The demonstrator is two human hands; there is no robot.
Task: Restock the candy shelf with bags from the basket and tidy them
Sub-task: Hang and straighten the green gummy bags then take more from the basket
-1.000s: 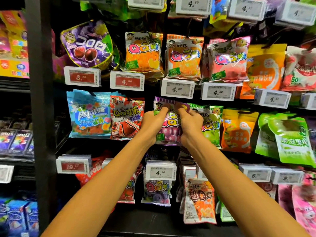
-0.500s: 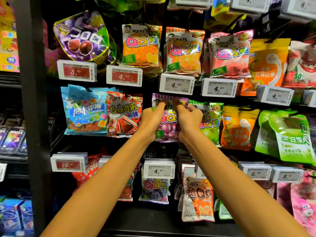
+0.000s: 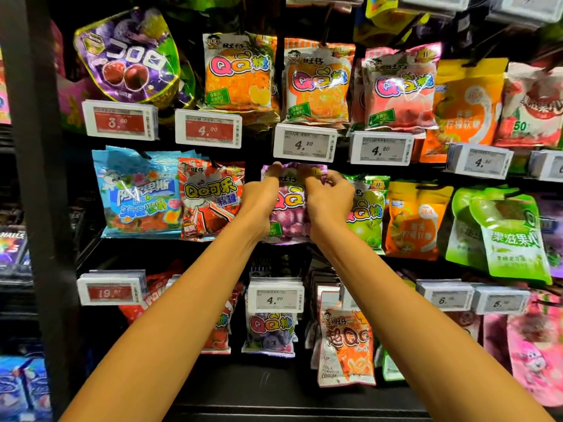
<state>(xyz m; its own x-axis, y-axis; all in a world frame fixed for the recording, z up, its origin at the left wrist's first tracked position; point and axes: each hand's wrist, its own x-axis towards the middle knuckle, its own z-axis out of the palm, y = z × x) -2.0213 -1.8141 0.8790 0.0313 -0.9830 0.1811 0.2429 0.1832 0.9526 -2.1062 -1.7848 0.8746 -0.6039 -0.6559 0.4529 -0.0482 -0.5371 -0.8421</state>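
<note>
Mid-row on the dark shelf (image 3: 259, 391), left hand (image 3: 259, 202) and right hand (image 3: 330, 202) pinch the top edge of the purple bag (image 3: 289, 217); likely light, soft and slippery, it seems best held by that stiffer header.

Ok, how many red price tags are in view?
3 red price tags: one under the shiny purple grape bag, one beside it under the orange gummy bag, one lower left. More may hide behind bags.

A black metal upright post (image 3: 42, 208) separates the dark-backed black display rack (image 3: 274, 400) from neighbouring black shelves (image 3: 15, 313) at left.
</note>
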